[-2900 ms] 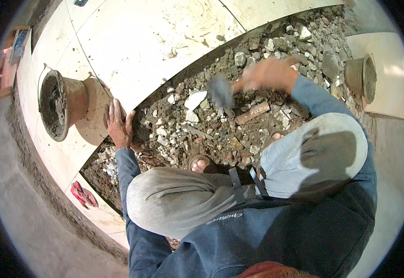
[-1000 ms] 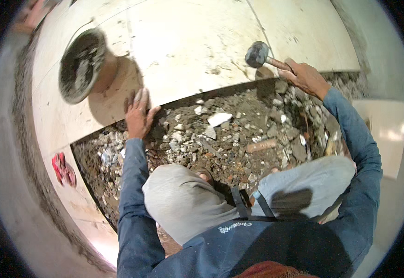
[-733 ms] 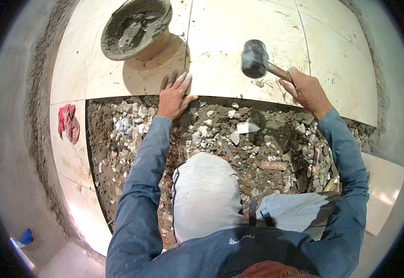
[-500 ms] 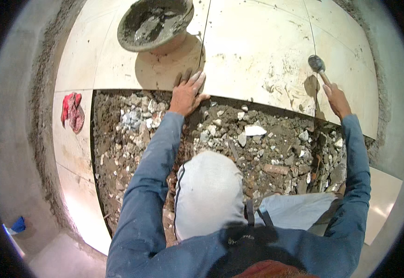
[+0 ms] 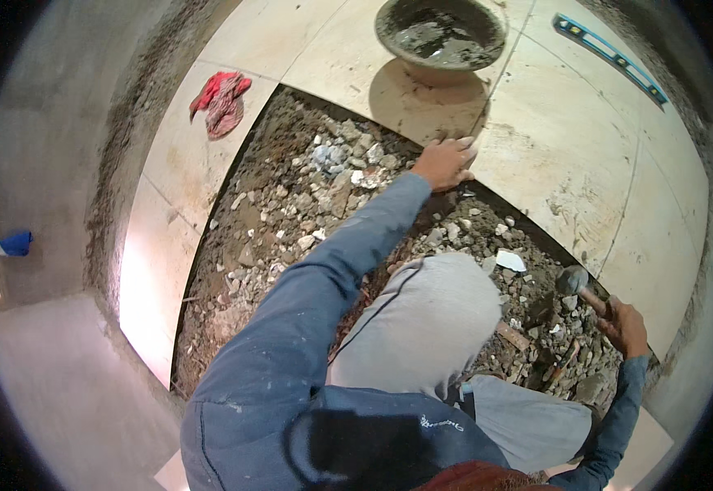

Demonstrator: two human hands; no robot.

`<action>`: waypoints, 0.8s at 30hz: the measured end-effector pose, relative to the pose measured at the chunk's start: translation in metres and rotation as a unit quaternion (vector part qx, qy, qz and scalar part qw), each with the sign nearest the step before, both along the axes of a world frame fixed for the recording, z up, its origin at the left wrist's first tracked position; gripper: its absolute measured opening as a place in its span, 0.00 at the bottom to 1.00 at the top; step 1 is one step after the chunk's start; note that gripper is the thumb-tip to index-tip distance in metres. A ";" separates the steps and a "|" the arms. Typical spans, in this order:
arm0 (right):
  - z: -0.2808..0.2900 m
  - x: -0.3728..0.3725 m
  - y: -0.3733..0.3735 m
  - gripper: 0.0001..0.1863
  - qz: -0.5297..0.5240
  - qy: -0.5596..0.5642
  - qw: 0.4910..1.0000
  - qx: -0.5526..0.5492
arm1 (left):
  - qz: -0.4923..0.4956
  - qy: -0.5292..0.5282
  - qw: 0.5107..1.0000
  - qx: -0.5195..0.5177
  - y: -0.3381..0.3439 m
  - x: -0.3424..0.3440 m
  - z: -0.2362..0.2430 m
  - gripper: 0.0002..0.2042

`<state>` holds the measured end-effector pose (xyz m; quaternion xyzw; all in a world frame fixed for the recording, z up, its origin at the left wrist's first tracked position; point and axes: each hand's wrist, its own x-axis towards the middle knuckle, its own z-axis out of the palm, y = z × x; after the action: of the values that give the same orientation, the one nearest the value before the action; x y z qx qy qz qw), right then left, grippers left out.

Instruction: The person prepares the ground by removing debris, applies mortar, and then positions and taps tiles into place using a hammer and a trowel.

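My left hand (image 5: 445, 164) rests open on the edge of a cream floor tile (image 5: 553, 155), its fingers stretched onto the tile surface. Just beyond it stands a mortar-caked basin (image 5: 391, 39) with wet grey mortar (image 5: 446, 41) inside. On the right, my right hand (image 5: 625, 327) is closed around the wooden handle of a mallet (image 5: 592, 299). The mallet's rounded grey head appears over the rubble (image 5: 291, 204) beside the tile edge; whether it touches anything I cannot tell.
A blue spirit level (image 5: 610, 59) lies on the tiles at the far right. On the left tile is a crumpled red cloth (image 5: 222, 105). My knee (image 5: 430, 311) is over the rubble bed, which holds broken stones and a white shard (image 5: 510, 260). Grey walls border the floor.
The view has turned, bringing the spirit level into sight. My right hand has brought the mallet from over the tile back toward me, over the rubble. My left hand stays on the tile edge.
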<state>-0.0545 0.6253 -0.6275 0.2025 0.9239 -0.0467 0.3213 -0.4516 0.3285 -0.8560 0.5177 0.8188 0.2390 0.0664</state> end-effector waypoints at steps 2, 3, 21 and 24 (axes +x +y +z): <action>0.006 0.028 -0.002 0.19 -0.037 -0.034 0.998 0.036 | 0.067 -0.217 0.974 -0.012 0.002 -0.009 0.014 0.23; 0.007 0.046 -0.005 0.19 -0.037 -0.012 0.998 0.051 | 0.039 -0.056 0.989 0.131 0.000 -0.018 0.025 0.21; -0.004 0.130 -0.001 0.26 -0.211 0.048 0.975 -0.050 | 0.268 0.000 0.960 -0.083 0.168 -0.152 0.147 0.19; -0.001 0.129 -0.010 0.25 -0.219 0.026 0.973 -0.069 | 0.267 0.102 0.958 0.007 0.170 -0.157 0.145 0.17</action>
<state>0.0740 0.6148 -0.6288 0.3759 0.8597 -0.1852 0.2921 -0.6091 0.4989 -0.7106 0.3027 0.9280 0.1992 -0.0871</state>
